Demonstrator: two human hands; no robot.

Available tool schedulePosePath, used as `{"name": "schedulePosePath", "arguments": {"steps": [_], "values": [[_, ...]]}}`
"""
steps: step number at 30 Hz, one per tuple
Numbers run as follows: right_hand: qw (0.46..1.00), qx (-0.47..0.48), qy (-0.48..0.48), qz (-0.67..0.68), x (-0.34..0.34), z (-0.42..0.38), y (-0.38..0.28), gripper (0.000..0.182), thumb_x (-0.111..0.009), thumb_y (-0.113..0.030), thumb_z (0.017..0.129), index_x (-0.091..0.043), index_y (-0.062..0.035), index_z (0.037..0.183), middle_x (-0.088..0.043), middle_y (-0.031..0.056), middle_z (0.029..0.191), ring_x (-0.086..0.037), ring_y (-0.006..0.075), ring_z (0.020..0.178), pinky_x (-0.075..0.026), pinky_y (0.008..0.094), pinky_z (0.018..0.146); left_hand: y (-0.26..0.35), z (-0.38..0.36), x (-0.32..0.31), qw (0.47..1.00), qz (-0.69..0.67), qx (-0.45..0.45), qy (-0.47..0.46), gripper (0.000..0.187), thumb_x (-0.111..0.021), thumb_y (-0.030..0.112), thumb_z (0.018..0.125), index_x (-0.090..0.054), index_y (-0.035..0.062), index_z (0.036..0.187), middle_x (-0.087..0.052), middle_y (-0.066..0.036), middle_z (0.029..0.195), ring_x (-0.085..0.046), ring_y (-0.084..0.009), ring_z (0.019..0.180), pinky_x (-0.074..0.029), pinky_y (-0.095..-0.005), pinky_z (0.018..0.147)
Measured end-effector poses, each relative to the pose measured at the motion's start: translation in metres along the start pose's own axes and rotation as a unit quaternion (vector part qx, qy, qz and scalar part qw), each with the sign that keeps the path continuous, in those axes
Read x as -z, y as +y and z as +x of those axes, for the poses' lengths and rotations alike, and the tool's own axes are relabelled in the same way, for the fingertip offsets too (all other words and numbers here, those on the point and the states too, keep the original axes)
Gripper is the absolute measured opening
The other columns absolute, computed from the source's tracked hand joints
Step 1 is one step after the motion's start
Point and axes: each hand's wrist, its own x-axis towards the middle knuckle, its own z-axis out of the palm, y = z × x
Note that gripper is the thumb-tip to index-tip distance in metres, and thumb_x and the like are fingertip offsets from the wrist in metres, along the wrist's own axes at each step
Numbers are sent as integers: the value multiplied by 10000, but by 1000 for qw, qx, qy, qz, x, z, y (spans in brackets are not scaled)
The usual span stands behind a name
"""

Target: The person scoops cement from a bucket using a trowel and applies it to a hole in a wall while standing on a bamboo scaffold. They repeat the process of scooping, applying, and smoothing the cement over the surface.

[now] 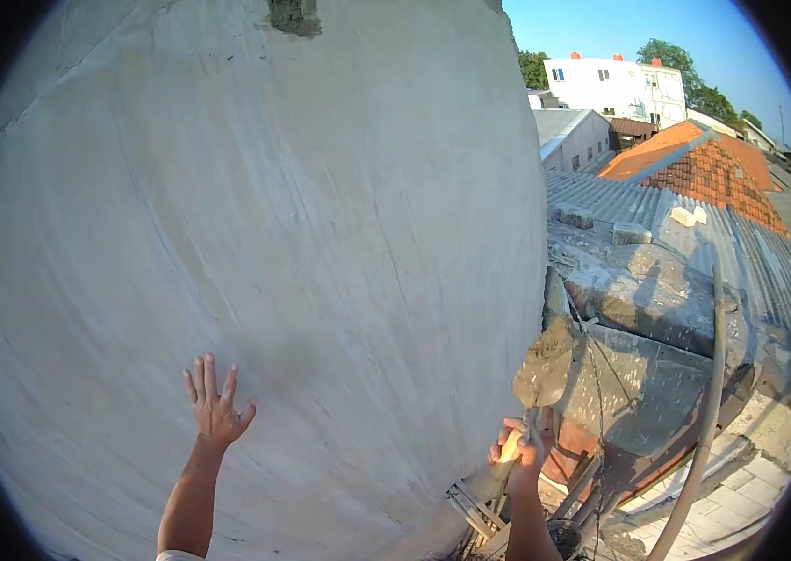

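A broad grey plastered wall [321,234] fills the left and middle of the view. My left hand [218,407] is at the lower left with its fingers spread, holding nothing, against or just in front of the wall. At the lower right, my right hand [522,444] is wrapped round the pale handle of a trowel [542,369]. The trowel's blade points up beside the wall's right edge and carries wet-looking mortar [553,341]. Near the top of the wall is a dark rough patch [294,16].
Right of the wall lie a corrugated roof [769,271], loose blocks [631,233] and a dusty sheet [639,383]. A long curved pole [709,411] rises at the right. Wooden pieces [475,510] lie below my right hand. Beyond stand tiled roofs [713,173] and a white building [615,89].
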Motion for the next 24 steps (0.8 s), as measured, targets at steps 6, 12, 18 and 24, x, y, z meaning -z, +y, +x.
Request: {"name": "schedulePosePath", "arguments": {"steps": [6, 12, 18, 24], "values": [[837, 499, 91, -203, -239, 90, -151, 454, -557, -130, 943, -386, 71, 1312, -541, 113, 966, -537, 143, 693, -500, 289, 629, -131, 19, 78, 978, 130, 134, 90, 665, -531, 402, 888, -345, 134, 1468, -209, -207, 1541, -163, -381, 1435, -109, -561, 1142], [596, 731, 249, -219, -399, 172, -183, 336, -602, -172, 924, -442, 29, 1141, -539, 213, 1110, -605, 348, 887, -510, 443, 729, -167, 6, 65, 965, 180, 139, 131, 660, -465, 456, 906, -300, 190, 1487, -211, -167, 1550, -181, -351, 1435, -113, -541, 1157], [691, 472, -37, -547, -452, 212, -46, 378, -570, -279, 917, -462, -26, 1176, -626, 238, 999, -633, 409, 904, -526, 495, 714, -168, 4, 66, 969, 155, 151, 116, 676, -515, 441, 880, -308, 219, 1484, -208, -154, 1554, -187, -343, 1436, -113, -541, 1159], [909, 271, -121, -293, -423, 120, 19, 264, -546, -274, 925, -478, -52, 1052, -581, 130, 837, -615, 290, 666, -499, 405, 582, -167, 5, 67, 969, 149, 149, 125, 737, -566, 404, 848, -273, 223, 1499, -181, -127, 1568, -149, -319, 1449, -119, -521, 1167]]}}
